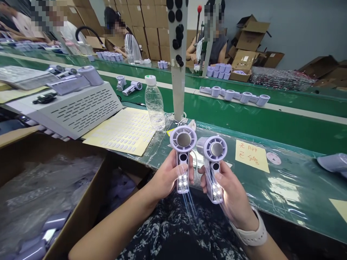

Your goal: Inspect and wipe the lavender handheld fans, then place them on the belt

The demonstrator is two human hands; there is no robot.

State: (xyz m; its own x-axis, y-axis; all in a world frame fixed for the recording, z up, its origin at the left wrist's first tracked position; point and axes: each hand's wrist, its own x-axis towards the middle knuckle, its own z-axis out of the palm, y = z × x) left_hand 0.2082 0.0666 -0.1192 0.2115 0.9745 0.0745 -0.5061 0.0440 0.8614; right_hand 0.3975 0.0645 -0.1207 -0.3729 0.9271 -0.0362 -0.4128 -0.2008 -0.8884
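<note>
Here, 2 glossy round-headed lilac fans [183,139] in hands [177,173].

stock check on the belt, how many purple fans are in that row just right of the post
4, spaced along the pale strip: the leftmost fan, second fan, third fan and rightmost fan. Handles overlap, so another could be hidden.

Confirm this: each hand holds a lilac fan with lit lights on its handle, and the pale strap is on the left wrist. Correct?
Wrong wrist: the head view shows the pale strap on the right. The rest stands: left hand and right hand each hold a lilac fan, handle lights lit.
</note>
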